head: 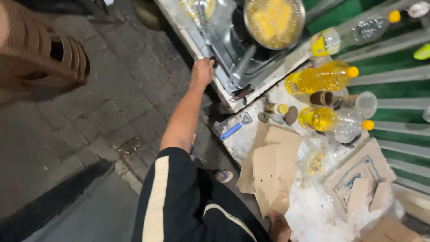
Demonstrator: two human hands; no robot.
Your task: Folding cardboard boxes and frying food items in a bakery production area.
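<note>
right hand (278, 226) near torn cardboard (268, 172), left hand (202, 71) perhaps on stove knob (214, 61)

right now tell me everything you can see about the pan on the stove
The pan is round, grey metal, sitting on the steel stove at the top of the view. It is full of yellow oil with pale yellow pieces frying in it. A long grey handle slants down from its rim toward the stove's front edge. Nothing holds it: the left hand is at the stove's front, close to the handle's end but apart from it. The pan's far rim is cut off by the frame.
</note>
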